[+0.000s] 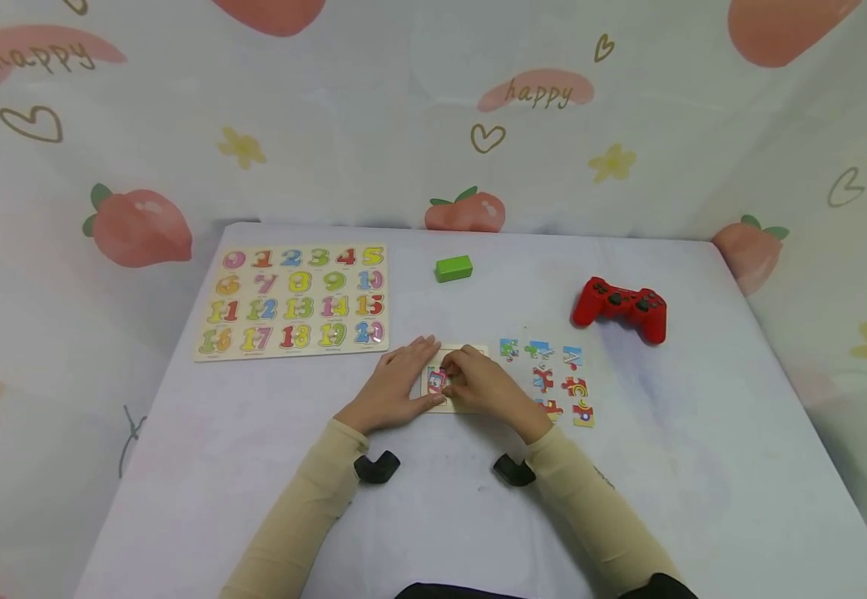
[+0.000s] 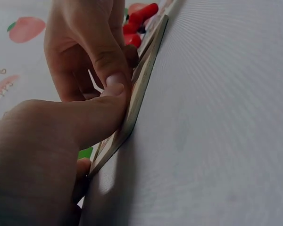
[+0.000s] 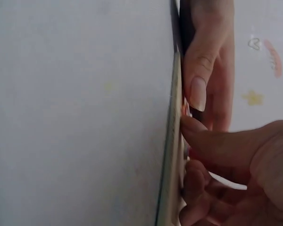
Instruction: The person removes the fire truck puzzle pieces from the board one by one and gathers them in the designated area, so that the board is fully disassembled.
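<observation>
A small wooden puzzle board [image 1: 452, 408] lies on the table under both hands. Its left part shows a pink and red jigsaw piece [image 1: 437, 382] with a cartoon figure. My left hand [image 1: 396, 387] rests along the board's left side, fingers straight toward the far edge and thumb across the near edge. With curled fingers and thumb, my right hand [image 1: 482, 383] pinches at the jigsaw piece on the board; the fingers partly cover it. In the right wrist view, the right thumb and fingertips touch the face of the board [image 3: 172, 141], beside the left thumb [image 3: 198, 92].
Several loose jigsaw pieces [image 1: 542, 379] lie right of the board. A number board [image 1: 291, 302] is at the back left, a green block [image 1: 453, 268] at the back middle, and a red game controller [image 1: 619, 309] at the back right. A printed cloth [image 1: 351, 150] hangs behind the table.
</observation>
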A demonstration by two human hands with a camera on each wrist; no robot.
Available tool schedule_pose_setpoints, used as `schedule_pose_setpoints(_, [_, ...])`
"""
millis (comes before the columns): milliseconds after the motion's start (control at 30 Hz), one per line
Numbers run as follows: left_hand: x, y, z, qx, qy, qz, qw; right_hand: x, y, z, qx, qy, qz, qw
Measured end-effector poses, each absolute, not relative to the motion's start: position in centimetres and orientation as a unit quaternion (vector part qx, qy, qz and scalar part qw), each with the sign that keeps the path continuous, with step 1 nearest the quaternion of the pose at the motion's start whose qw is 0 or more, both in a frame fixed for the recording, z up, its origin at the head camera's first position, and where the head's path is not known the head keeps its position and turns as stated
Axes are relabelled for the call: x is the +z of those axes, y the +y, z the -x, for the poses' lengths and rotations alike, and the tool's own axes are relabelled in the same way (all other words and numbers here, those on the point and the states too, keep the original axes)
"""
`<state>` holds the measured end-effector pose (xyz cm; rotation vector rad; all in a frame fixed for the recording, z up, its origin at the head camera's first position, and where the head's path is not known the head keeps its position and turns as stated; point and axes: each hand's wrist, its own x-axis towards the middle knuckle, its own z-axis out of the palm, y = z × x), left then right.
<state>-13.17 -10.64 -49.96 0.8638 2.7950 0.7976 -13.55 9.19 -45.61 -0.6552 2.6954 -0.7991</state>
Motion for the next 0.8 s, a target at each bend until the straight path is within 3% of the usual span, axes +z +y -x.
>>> schedule_pose_setpoints(233, [-49.8, -10.6, 13.1, 0.265, 0.920, -0.284, 0.058, -45.7, 8.9, 13.3, -0.305, 0.927, 0.192, 0.102])
schedule_pose_setpoints(800, [-49.6, -10.5, 13.1, 0.280, 0.919, -0.270, 0.069, -46.0, 8.5, 14.6, -0.346, 0.920, 0.138, 0.120])
